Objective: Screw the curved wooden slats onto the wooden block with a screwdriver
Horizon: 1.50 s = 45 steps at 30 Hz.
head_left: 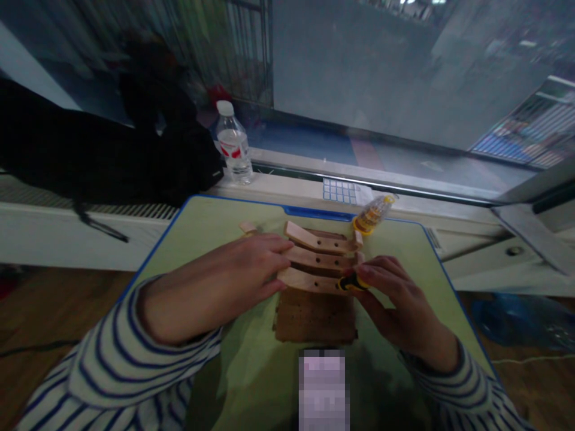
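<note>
Head view: open left hand (242,263) on curved wooden slats (321,261), right hand (395,299) closed around yellow-black screwdriver (353,282)

A big window (381,78) fills the wall above a white sill (278,179). 1 water bottle (233,143) and a black bag (90,155) sit there. The green table (202,227) has a blue edge. The floor (36,305) is brown wood.

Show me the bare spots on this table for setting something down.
Bare green shows at the table's far-left corner, between the blue edge and the wooden slats, and on the right, between the right hand and the yellow case. Crowded middle: left hand on the slats, right hand gripping a screwdriver, brown board beside them.
</note>
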Available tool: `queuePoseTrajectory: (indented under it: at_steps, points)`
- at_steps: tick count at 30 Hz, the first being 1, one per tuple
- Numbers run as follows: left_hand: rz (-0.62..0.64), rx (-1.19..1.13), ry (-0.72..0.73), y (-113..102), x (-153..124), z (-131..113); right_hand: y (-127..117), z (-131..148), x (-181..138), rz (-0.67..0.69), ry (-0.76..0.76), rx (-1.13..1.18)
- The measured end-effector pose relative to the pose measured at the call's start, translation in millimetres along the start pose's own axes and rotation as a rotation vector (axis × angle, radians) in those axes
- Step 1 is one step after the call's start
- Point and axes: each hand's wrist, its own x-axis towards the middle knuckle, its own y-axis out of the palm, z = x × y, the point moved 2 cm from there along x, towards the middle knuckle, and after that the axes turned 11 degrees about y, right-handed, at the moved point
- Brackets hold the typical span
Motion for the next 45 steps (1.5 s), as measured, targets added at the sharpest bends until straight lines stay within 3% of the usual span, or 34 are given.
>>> queuePoseTrajectory:
  at_steps: [8,12,16,34,39,45]
  points:
    - [0.009,0.002,-0.016,-3,3,-2,2,-2,-1,-0.017,-0.019,0.011]
    - [0.088,0.010,-0.003,-4,4,-4,2,-2,0,-0.031,-0.024,0.002]
    - [0.018,0.024,-0.017,-3,3,-3,2,-1,-1,-0.042,-0.039,-0.008]
    - [0.054,0.057,-0.063,5,-6,6,8,-11,-4,-0.117,-0.019,0.009]
    - [0.038,0.062,-0.016,6,-6,8,7,-12,-5,-0.093,0.019,0.030]
    - [0.091,0.067,-0.094,11,-10,13,4,-5,-5,-0.016,0.077,0.114]
